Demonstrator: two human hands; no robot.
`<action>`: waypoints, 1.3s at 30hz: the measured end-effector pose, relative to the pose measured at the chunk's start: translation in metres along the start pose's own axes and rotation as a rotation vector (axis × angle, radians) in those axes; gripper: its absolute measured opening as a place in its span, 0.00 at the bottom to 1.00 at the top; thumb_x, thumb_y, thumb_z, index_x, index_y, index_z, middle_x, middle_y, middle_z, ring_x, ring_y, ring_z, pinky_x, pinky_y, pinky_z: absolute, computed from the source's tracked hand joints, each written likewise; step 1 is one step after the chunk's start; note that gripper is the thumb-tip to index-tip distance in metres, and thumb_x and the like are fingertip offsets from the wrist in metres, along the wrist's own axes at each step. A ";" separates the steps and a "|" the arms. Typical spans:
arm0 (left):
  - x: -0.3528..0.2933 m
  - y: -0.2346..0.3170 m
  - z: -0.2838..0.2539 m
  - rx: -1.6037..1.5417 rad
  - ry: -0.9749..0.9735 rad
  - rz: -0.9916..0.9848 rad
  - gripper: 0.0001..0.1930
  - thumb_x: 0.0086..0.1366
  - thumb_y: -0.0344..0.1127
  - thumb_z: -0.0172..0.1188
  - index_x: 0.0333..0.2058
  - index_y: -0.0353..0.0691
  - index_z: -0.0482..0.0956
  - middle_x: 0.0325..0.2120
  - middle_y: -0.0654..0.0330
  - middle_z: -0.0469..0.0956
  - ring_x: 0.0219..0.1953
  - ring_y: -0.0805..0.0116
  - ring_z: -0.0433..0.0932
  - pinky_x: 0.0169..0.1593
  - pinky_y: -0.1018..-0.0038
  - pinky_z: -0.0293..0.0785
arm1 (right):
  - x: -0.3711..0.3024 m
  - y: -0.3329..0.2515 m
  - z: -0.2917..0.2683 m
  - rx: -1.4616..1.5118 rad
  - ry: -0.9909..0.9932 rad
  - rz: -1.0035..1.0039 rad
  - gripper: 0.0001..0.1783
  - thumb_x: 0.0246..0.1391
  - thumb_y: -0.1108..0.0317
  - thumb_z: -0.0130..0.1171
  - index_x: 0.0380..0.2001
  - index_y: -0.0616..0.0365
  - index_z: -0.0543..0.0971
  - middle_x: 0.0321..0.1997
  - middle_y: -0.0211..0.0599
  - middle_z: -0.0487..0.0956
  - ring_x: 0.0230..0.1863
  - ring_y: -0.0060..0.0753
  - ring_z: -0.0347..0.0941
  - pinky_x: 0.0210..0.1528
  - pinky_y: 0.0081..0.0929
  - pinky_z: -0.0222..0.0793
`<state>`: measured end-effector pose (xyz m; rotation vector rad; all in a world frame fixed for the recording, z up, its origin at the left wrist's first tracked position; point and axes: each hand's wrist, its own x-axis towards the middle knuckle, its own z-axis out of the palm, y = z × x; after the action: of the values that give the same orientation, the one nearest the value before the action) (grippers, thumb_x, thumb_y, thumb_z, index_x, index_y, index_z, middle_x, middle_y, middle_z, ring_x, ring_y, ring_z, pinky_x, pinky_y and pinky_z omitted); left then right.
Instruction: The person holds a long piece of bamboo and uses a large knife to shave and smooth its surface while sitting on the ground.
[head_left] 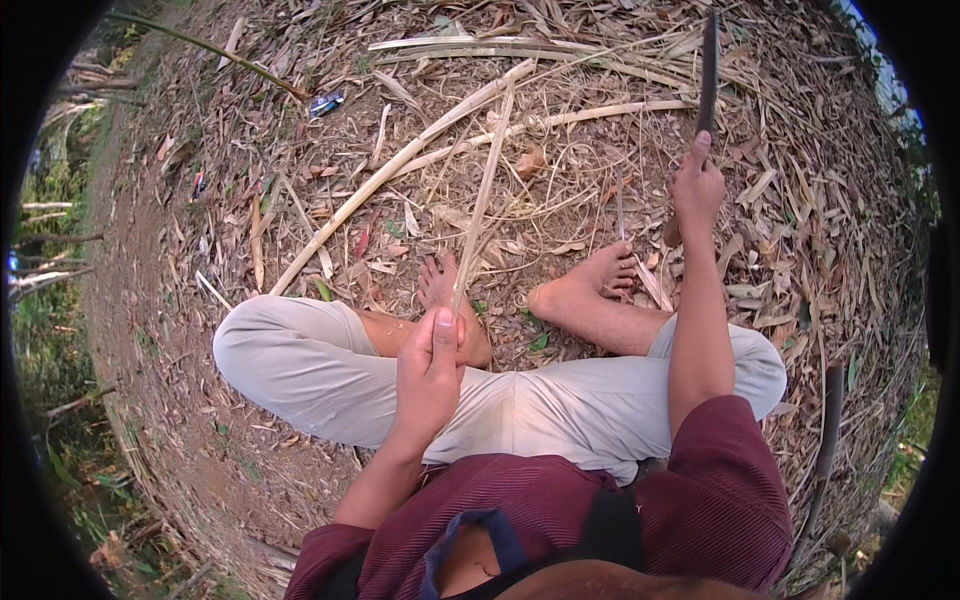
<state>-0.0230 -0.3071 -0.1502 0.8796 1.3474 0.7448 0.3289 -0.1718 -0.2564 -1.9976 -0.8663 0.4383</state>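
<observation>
My left hand [430, 375] is closed around the near end of a thin, pale split strip [485, 195], bamboo by its look, which points away from me above my left foot. Out to the right, my right hand [697, 190] grips the wooden handle of a machete [709, 80]. Its long dark blade stands up and away from the fist, apart from the strip. Past my feet, a thicker pale strip [390, 170] lies slantwise on the ground, and a curved one [570, 118] crosses near it. Thin curled shavings [560, 190] are scattered between them.
I sit with bent legs on ground covered in dry leaves [800, 190]. More long pale strips [480, 45] lie at the far side. A small blue wrapper [325, 104] is at the far left, near a green stem [200, 42]. A dark stick [830, 420] lies to my right.
</observation>
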 end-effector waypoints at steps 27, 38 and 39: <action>-0.004 0.005 0.000 -0.002 -0.144 0.014 0.16 0.78 0.47 0.44 0.33 0.43 0.66 0.16 0.73 0.56 0.14 0.86 0.49 0.16 0.82 0.44 | -0.018 0.015 0.005 0.380 -0.065 0.175 0.35 0.62 0.32 0.48 0.20 0.55 0.69 0.13 0.25 0.64 0.13 0.21 0.61 0.15 0.24 0.56; -0.011 0.217 -0.076 0.086 0.116 0.713 0.15 0.79 0.46 0.41 0.42 0.40 0.69 0.15 0.74 0.53 0.12 0.87 0.48 0.14 0.84 0.44 | -0.095 -0.015 0.051 0.452 -0.503 0.170 0.31 0.67 0.46 0.53 0.15 0.57 0.69 0.12 0.24 0.66 0.14 0.18 0.62 0.16 0.24 0.55; -0.032 0.247 -0.080 0.116 0.150 0.810 0.15 0.79 0.46 0.41 0.42 0.41 0.69 0.15 0.74 0.54 0.12 0.87 0.48 0.13 0.84 0.44 | -0.099 -0.013 0.056 0.399 -0.519 0.167 0.32 0.67 0.46 0.53 0.15 0.58 0.69 0.12 0.25 0.66 0.14 0.19 0.62 0.16 0.26 0.56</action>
<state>-0.0952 -0.2046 0.0796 1.5156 1.1507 1.3788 0.2215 -0.2050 -0.2786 -1.6070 -0.8375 1.1668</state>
